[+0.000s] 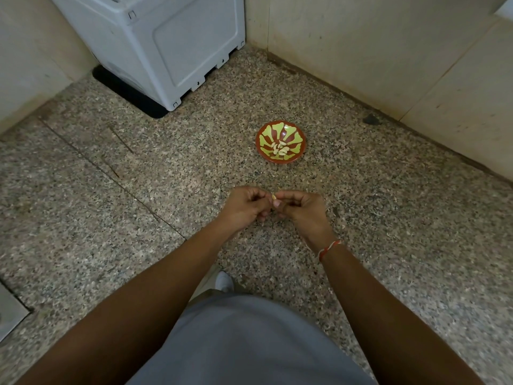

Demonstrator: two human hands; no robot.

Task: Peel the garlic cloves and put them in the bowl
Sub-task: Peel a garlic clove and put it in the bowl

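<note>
A small pale garlic clove sits between the fingertips of both my hands, above the speckled granite counter. My left hand pinches it from the left and my right hand pinches it from the right, fingers curled. Farther away, a red bowl with a green pattern stands on the counter. Several peeled cloves lie in its middle.
A grey-white appliance on a black mat stands at the back left. Beige walls close off the back and right of the granite counter. A metal sink edge shows at the lower left. A dark speck lies by the right wall.
</note>
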